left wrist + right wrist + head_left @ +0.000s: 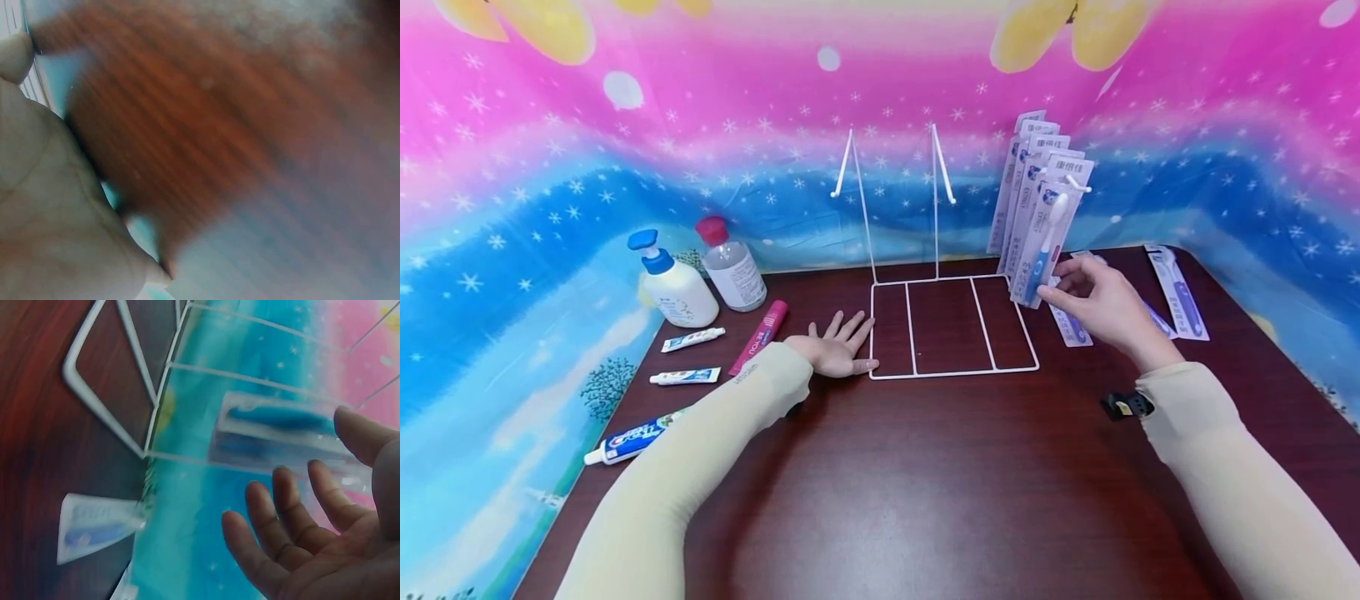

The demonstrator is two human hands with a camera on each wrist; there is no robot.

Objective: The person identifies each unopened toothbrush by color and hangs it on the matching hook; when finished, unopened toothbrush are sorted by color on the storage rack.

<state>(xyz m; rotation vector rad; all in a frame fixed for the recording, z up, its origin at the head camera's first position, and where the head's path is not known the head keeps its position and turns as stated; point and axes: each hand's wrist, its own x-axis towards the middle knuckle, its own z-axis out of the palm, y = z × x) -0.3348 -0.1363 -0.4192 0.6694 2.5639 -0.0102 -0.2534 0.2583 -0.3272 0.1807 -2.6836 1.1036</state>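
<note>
A white wire rack stands on the table, with upright hooks at its back. Several packaged toothbrushes hang one behind another from its right hook. My left hand lies with fingers spread at the rack's left edge, its fingertips by the wire. In the left wrist view, the palm shows beside blurred table. At the lower end of the front toothbrush pack is my right hand. In the right wrist view, the right hand's fingers are apart and loosely bent beside the hanging packs; contact is unclear.
More packaged toothbrushes lie on the table's right. On the left are a blue-pump bottle, a red-capped bottle, a pink tube-shaped item, two small toothpaste tubes and a larger toothpaste tube. Patterned cloth surrounds the table.
</note>
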